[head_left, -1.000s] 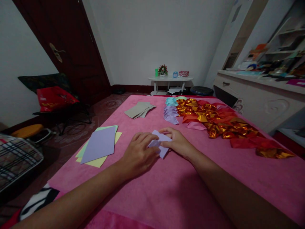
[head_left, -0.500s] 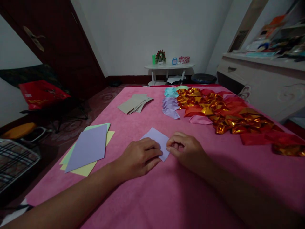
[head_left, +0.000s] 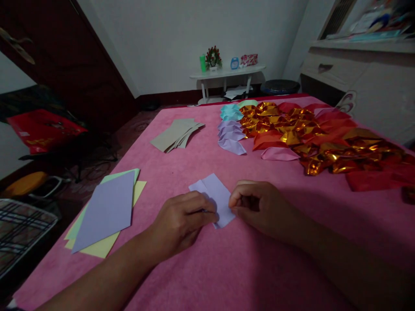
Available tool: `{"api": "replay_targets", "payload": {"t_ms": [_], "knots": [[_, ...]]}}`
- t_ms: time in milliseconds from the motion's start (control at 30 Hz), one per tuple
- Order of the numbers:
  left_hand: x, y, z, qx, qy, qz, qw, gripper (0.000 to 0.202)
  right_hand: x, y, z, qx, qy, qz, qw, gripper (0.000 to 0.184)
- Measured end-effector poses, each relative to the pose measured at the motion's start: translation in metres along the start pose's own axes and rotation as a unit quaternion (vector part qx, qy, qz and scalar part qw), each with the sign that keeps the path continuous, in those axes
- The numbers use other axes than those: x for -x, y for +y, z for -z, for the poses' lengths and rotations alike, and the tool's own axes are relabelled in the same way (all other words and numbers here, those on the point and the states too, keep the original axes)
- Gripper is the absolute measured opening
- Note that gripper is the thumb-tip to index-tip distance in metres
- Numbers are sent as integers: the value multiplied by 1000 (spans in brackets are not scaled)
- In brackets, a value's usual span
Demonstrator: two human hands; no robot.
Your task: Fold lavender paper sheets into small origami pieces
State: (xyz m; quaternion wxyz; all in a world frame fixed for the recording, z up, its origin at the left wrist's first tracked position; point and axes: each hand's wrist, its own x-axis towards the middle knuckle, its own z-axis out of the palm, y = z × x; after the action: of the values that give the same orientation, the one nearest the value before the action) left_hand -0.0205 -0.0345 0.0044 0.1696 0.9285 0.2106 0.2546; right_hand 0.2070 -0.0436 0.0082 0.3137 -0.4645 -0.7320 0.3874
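Note:
A small lilac paper (head_left: 218, 192), partly folded, lies on the pink cloth in front of me. My left hand (head_left: 184, 216) is closed on its left side, fingers bent and hiding the near left part. At the right edge, my right hand (head_left: 262, 203) pinches the sheet between thumb and forefinger. A crease and a raised flap show near the paper's far left corner. To the left lies a stack of coloured paper sheets (head_left: 106, 207), lilac on top with green and yellow below.
Grey-beige paper pieces (head_left: 177, 134) lie fanned at the far left of the pink cloth (head_left: 207, 276). Folded paper shapes in lilac (head_left: 231, 144), blue, red and shiny gold (head_left: 313, 164) cover the far right. Beyond stands a white table (head_left: 227, 74).
My view has shifted a little. My left hand has drawn back slightly on the lilac paper, and a flap now shows at its far left. My right hand still pinches the right edge.

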Motion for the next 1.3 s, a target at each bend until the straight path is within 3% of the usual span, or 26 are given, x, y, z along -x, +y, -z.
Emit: {"api": "replay_targets", "payload": {"t_ms": [167, 333, 433, 833, 1300], "knots": [[2, -7, 6, 88, -31, -19, 995, 22, 4, -1, -3, 20, -15, 31, 999, 21], [1, -11, 9, 150, -36, 5, 988, 18, 9, 1, -5, 110, -45, 171, 978, 31], [1, -10, 11, 164, -48, 22, 985, 18, 12, 1, -7, 159, -58, 215, 962, 30], [3, -8, 11, 150, -49, 45, 986, 18, 15, -8, -4, 258, -102, 247, 929, 23], [-3, 2, 7, 120, -7, 161, 980, 16, 16, -8, -8, 269, -92, 259, 923, 19]]}}
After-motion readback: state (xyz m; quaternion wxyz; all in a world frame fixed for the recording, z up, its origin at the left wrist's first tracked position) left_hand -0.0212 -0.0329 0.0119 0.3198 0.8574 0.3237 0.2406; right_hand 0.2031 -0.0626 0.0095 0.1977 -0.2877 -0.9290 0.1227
